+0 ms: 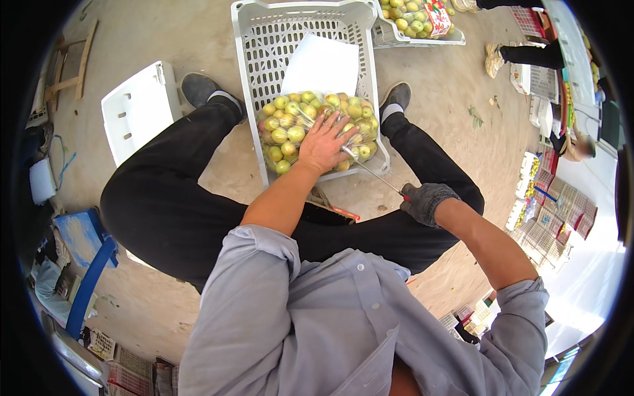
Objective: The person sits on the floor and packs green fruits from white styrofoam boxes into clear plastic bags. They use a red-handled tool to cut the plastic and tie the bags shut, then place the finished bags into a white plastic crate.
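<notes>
A white perforated plastic crate (375,84) stands between my feet. In its near part lies a clear plastic bag of green-yellow round fruit (292,133), and a white sheet (324,64) leans behind the fruit. My left hand (324,143), bare and with fingers spread, presses on top of the bag. My right hand (423,203), in a dark grey knit glove, is closed on the red handle of a thin metal rod (374,173). The rod's far end reaches the bag beside my left fingers; its tip is hard to make out.
Another crate (421,42) of bagged fruit stands beyond at the right. A white box (141,111) lies near my left foot. Stacked crates (557,208) and another person's leg (532,54) are at the right. A blue object (84,237) and a wooden frame (74,79) are at the left.
</notes>
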The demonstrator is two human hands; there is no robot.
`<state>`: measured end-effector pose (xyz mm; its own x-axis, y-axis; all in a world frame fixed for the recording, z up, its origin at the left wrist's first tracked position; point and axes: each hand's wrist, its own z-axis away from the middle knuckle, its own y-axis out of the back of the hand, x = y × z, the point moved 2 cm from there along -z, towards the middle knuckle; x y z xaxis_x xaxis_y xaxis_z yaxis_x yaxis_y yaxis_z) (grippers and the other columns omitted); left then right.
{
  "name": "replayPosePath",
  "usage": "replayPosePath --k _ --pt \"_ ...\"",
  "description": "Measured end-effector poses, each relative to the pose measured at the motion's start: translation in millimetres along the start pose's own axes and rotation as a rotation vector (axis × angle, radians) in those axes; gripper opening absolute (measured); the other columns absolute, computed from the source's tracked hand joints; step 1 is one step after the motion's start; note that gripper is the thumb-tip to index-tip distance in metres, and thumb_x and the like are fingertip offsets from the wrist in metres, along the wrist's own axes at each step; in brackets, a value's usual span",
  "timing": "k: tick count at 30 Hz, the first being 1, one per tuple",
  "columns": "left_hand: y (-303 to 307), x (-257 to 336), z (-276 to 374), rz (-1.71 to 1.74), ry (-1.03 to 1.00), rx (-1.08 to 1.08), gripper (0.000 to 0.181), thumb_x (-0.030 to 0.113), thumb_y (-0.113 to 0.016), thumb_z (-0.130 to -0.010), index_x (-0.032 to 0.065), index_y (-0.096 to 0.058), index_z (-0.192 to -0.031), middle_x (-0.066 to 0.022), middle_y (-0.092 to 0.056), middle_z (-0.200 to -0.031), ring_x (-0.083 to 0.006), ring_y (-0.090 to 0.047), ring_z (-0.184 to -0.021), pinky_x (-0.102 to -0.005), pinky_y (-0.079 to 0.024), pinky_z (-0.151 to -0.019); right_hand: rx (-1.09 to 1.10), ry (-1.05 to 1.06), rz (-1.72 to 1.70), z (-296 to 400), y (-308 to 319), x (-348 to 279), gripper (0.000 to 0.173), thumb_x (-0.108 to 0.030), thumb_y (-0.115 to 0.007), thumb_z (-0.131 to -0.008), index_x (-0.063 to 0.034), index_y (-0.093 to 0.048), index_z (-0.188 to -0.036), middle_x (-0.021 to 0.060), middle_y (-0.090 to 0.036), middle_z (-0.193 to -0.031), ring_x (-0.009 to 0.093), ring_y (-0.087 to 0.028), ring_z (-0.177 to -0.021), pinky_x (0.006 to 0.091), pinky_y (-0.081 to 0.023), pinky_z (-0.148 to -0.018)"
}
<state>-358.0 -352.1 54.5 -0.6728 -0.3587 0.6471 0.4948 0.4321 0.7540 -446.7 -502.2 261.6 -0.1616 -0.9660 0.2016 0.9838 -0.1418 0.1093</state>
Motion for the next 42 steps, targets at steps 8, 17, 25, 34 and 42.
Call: replayPosePath --k 8,17,25,34,42 --pt "-2 0 -1 -0.083 0.033 0.062 0.055 0.034 -0.062 -0.079 0.0255 -0.048 -0.131 0.0000 -0.044 -0.137 -0.0236 -0.034 -0.131 -0.0444 -0.023 -0.110 0.089 0.230 -0.386 14 85 12 0.041 -0.026 -0.067 -0.076 -0.0081 -0.056 -0.112 0.0157 -0.062 -0.100 0.032 -0.061 -0.093 0.0383 -0.047 -0.081" --pt "-3 -2 -1 -0.100 -0.001 0.045 0.057 0.033 -0.066 -0.073 0.0321 -0.050 -0.128 0.0002 -0.044 -0.137 -0.0234 -0.035 -0.130 -0.0501 -0.022 -0.110 0.202 -0.161 0.106 -31 42 46 0.032 -0.010 -0.052 -0.081 -0.0056 -0.050 -0.112 0.0189 -0.065 -0.094 0.036 -0.064 -0.091 0.0441 -0.049 -0.078" --pt "-6 -2 1 -0.067 -0.069 0.032 0.062 0.029 -0.073 -0.067 0.0346 -0.051 -0.125 0.0007 -0.043 -0.138 -0.0228 -0.037 -0.129 -0.0549 -0.021 -0.108 0.068 0.032 0.158 -3 5 15 0.031 -0.008 -0.047 -0.082 -0.0069 -0.052 -0.113 0.0196 -0.066 -0.089 0.035 -0.064 -0.089 0.0439 -0.049 -0.076" --pt "20 24 25 0.190 0.349 -0.072 0.040 0.021 -0.056 -0.083 0.0017 -0.050 -0.117 -0.0100 -0.051 -0.128 -0.0212 -0.053 -0.094 -0.0388 -0.043 -0.078 0.274 0.097 -0.331 19 -41 -4 0.032 -0.026 -0.054 -0.084 -0.0062 -0.049 -0.109 0.0226 -0.063 -0.089 0.039 -0.061 -0.086 0.0458 -0.048 -0.078" --pt "-33 68 8 2.535 1.273 0.481 0.028 0.016 -0.038 -0.098 -0.0047 -0.046 -0.116 -0.0154 -0.059 -0.112 -0.0256 -0.060 -0.102 -0.0352 -0.052 -0.086 0.454 0.213 -0.666 7 -81 -14 0.031 -0.024 -0.062 -0.080 -0.0034 -0.053 -0.101 0.0221 -0.062 -0.087 0.039 -0.060 -0.085 0.0428 -0.048 -0.077"
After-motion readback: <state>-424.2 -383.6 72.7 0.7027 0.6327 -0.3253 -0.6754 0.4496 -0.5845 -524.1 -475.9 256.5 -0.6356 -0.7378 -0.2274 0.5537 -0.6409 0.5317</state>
